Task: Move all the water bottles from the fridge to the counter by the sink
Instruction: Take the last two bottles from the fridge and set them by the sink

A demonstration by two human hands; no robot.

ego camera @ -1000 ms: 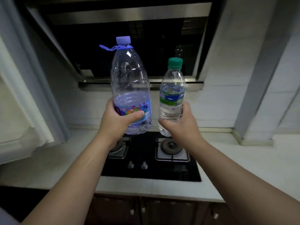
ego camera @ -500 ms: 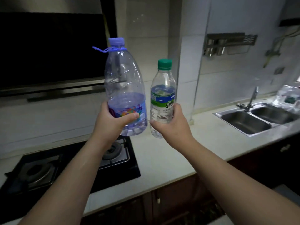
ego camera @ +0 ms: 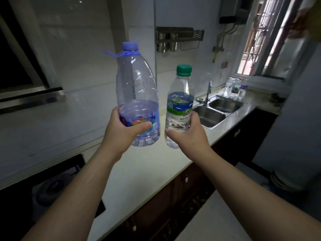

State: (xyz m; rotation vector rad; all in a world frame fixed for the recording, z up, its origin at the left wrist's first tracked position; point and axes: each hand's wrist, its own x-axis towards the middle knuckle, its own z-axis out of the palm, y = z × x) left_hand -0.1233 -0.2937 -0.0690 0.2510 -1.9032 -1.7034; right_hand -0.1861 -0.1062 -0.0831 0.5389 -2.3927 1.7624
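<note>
Purple-capped large bottle [ego camera: 137, 101] in your clamped left hand [ego camera: 121, 131] and green-capped bottle [ego camera: 180, 105] in your clamped right hand [ego camera: 189, 134] stood upright, the sink [ego camera: 217, 110] lying ahead-right, nearer your right.

This is a home kitchen. A pale desk [ego camera: 156, 171] runs along a white tiled wall [ego camera: 83, 49] above dark wooden cupboards [ego camera: 156, 211]. A gas hob [ego camera: 52, 188] is set into it near left, and a steel double sink [ego camera: 218, 110] with a tap [ego camera: 209, 91] lies far right. A metal rack [ego camera: 178, 39] hangs on the wall, and a barred window [ego camera: 257, 40] is beyond the sink.
</note>
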